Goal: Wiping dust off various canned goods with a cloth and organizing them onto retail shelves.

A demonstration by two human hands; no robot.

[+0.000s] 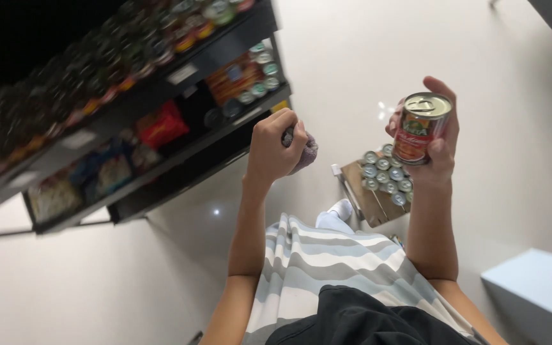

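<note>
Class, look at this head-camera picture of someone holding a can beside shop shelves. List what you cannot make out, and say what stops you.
- Purplish thing in the left hand: mostly hidden by the closed fingers; its kind is unclear.
- Upper shelf goods: blurred and dark.
- Can in the right hand: its far side is turned away.
- Box of cans on the floor: partly hidden behind the right forearm.
- Pale blue furniture: cut by the picture's edge.

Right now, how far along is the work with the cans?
Done: the shelf already carries rows of jars and cans. In hand: the right hand holds one red-labelled can; the left hand grips a purple cloth. Left: about a dozen cans sit in the cardboard box on the floor.
</note>
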